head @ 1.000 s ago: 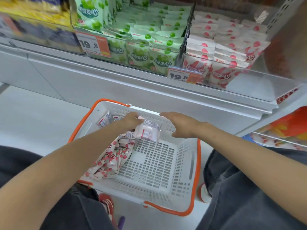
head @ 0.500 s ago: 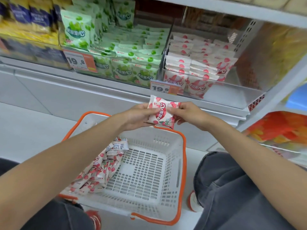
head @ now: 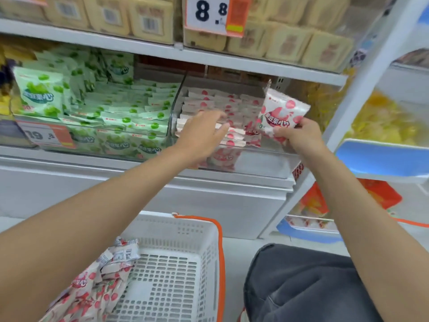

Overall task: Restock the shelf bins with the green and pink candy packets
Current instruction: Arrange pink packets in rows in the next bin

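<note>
Head view: right of centre, the right hand (head: 299, 138) pinches the lower edge of a glossy pink packet (head: 282, 115) between thumb and fingers. The packet stands upright with its crimped seam on top, in front of the right end of the pink bin (head: 262, 162), a clear plastic trough. At centre, the left hand (head: 202, 133) reaches into that bin with fingers straight and loosely spread over the stacked pink packets (head: 232, 99). It grips nothing.

Just left, past a transparent divider, the green bin (head: 162, 132) holds green packets (head: 130, 108). They are flat and pillow-shaped; a few stand on end and most lie in overlapping rows. Both bins sit on a smooth white shelf (head: 92, 163).

At lower centre stands a white basket (head: 185, 249) of perforated plastic lattice with an orange rim. A crumpled heap of loose pink packets (head: 99, 282) lies against its left side. Along the top of the frame, blocky tan packs (head: 285, 43) line the upper shelf behind a price tag (head: 213, 13) reading 8.8.
</note>
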`<control>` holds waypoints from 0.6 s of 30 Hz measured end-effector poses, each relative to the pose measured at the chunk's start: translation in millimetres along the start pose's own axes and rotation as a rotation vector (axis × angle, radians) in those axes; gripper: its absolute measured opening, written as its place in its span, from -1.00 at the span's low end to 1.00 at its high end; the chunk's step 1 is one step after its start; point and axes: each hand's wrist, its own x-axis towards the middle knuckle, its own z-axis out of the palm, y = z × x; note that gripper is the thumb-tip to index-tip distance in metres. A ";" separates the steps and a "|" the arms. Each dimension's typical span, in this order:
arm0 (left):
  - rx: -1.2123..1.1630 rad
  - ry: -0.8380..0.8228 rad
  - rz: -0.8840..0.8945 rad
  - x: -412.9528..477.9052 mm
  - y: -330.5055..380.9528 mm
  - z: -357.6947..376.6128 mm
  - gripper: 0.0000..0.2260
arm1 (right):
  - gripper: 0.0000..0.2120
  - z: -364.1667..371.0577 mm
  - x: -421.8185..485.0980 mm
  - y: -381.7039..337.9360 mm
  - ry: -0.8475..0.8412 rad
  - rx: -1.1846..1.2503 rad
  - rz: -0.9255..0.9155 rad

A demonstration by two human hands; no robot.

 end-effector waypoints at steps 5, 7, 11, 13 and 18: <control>0.368 -0.070 0.031 4.3 -31.6 31.3 -0.50 | -0.79 13.1 63.0 27.8 -0.122 -0.309 0.267; 0.402 -0.038 0.051 2.0 -36.2 34.9 -0.38 | -0.75 29.6 85.7 36.0 -0.184 -0.399 0.284; 0.437 -0.028 0.071 2.7 -37.2 36.1 -0.35 | -0.74 50.7 99.9 34.2 -0.244 -0.476 0.331; 0.440 -0.009 0.085 1.7 -38.3 37.1 -0.37 | -0.72 57.6 103.5 35.6 -0.258 -0.466 0.359; 0.422 0.022 0.107 1.3 -39.9 37.9 -0.38 | -0.91 71.0 111.5 45.1 -0.300 -0.476 0.366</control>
